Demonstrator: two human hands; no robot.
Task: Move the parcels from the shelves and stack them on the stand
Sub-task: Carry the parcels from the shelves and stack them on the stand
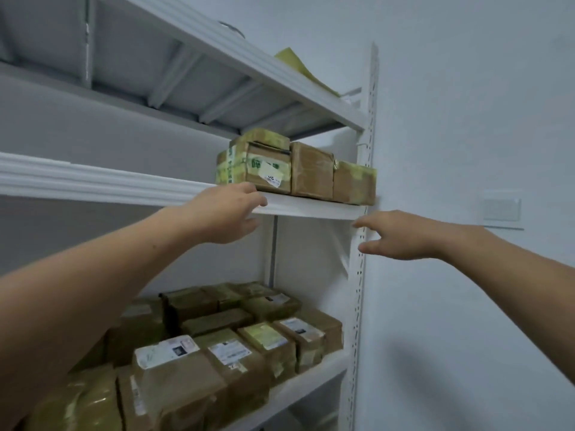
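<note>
Parcels, brown taped cardboard boxes (217,362), crowd the lower shelf (311,381) at bottom left, none lifted yet. Both arms reach up. The left hand (228,214) is loose-fingered at the lip of the white metal middle shelf (311,209), and the right hand (401,234) is spread beside the perforated white upright (361,275). Both are holding nothing. Beyond, at frame centre, three more brown parcels (311,171) wait in a row. No stand in view, so by my reckoning there's plenty left to shift.

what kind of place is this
Probably a parcel storeroom or mailroom: a white metal shelving rack with slotted uprights, three brown taped cardboard parcels on its middle shelf, and many more labelled brown parcels packed on the shelf below.
</note>
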